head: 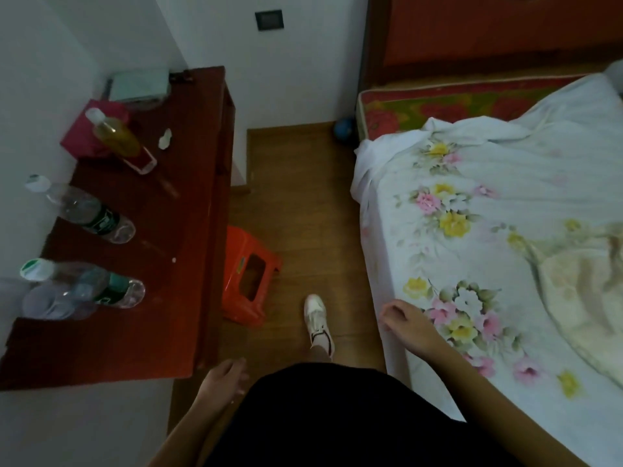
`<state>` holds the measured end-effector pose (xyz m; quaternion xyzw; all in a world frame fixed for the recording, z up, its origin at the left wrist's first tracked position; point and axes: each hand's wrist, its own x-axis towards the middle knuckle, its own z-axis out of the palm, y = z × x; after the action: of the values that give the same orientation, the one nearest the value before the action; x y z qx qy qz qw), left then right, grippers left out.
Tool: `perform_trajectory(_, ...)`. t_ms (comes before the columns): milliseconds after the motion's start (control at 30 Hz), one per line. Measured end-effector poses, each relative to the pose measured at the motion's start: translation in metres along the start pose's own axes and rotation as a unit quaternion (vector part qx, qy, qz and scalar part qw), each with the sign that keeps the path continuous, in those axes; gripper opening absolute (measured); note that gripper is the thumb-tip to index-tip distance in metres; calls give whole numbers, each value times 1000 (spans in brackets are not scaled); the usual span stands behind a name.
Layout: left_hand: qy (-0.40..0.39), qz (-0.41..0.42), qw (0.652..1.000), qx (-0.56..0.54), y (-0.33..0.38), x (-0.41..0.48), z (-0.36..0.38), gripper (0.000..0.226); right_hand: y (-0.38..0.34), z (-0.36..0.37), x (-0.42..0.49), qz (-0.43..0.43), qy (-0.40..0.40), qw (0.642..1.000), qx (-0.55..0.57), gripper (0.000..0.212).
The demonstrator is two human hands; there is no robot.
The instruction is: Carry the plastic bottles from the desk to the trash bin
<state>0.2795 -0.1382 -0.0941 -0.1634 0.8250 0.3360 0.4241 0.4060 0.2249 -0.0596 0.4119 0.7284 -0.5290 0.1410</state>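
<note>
Dark red wooden bench (161, 264) fills the frame from 8 to 11 o'clock, against the white wall. On it, along the wall edge: a clear plastic bottle with a green label and pale cap (84, 286) at 9 o'clock, a second clear green-labelled plastic bottle (88, 212) just beyond it, both standing; a blurred clear shape beside the nearer one may be a third, cannot tell. Further, at 11 o'clock, a clear bottle of yellow liquid (116, 134) stands by a pink box (81, 136). Orange plastic stool (247, 284) on the wooden floor, centre. Left hand (224, 382) at 6 o'clock, just off the bench's near corner, grip released, holding nothing. Right hand (403, 320) at 4 o'clock over the edge of the floral-sheeted bed (488, 230), fingers loosely curled, empty. No trash bin in view. Judgement: carrying not begun for these bottles; all visible ones remain on the bench, pick-up and walk to the bin left.
</note>
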Motion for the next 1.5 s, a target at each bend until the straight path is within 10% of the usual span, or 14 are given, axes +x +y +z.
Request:
perform_trajectory(467,-21,115,993,5,291,126,-31,22,-55,-98,161,114,48,992,-6,19)
perform_trajectory(800,119,9,976,-181,299,138,-60,22,-241,-82,330,-51,-128,973,-187,5)
perform_trajectory(1233,418,-133,773,-458,230,41,-33,23,-463,114,328,-322,-410,750,-408,31)
perform_trajectory(1500,538,-159,691,-457,180,9,-60,50,-484,216,247,-411,-474,691,-358,45)
